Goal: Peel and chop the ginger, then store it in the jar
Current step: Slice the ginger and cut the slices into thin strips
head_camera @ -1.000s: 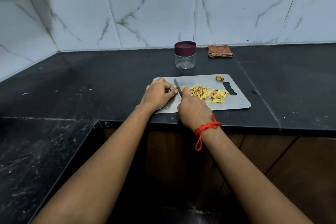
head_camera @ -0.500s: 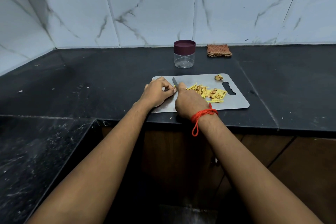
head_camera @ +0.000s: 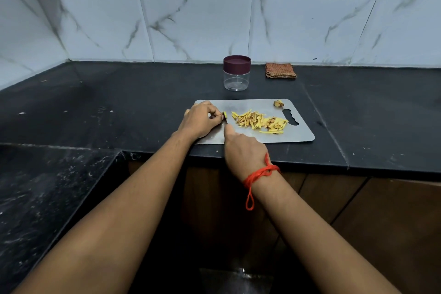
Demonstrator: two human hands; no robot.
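Ginger [head_camera: 224,116] in left hand [head_camera: 200,122]; knife [head_camera: 226,122] (right hand [head_camera: 243,150]) alongside.

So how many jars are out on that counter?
1. The clear jar, its dark red lid on, stands on the counter behind the cutting board, left of the folded cloth. Others could sit beyond the picture's edges.

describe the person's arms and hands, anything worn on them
Both forearms are bare, with no sleeves in view and no gloves. The right hand has a red thread tied round its wrist, knotted, with a loose loop hanging down. The left hand and its wrist show no band, watch or ring.
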